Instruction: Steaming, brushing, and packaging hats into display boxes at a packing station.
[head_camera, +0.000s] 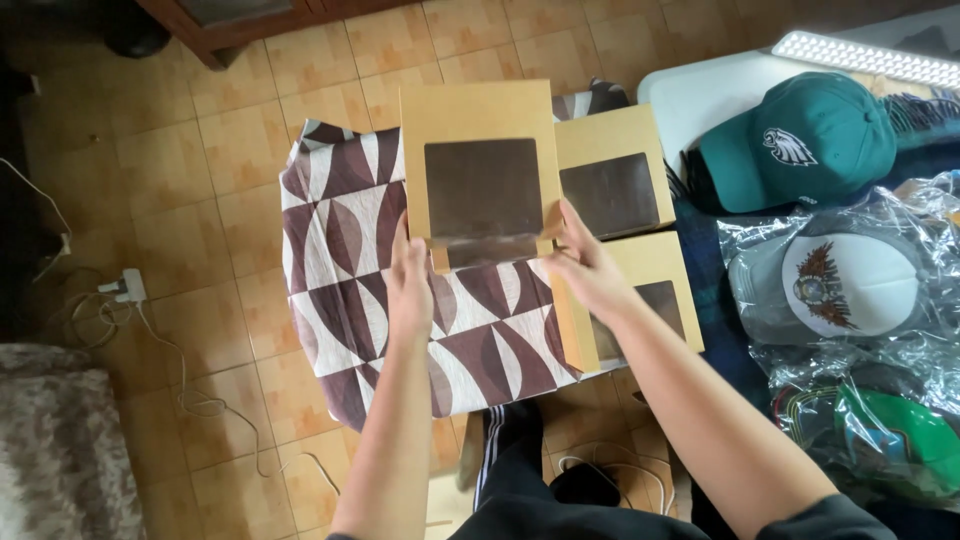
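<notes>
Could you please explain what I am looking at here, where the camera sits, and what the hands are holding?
No machine here: a person works with two bare hands, filmed by one camera worn on the head, looking down. The left hand and right hand together hold a flat tan window box by its lower edge, above a brown-and-white patterned cloth. Two more window boxes lie to the right. Further right are a green cap and caps in clear plastic bags. Below is a tiled floor.
</notes>
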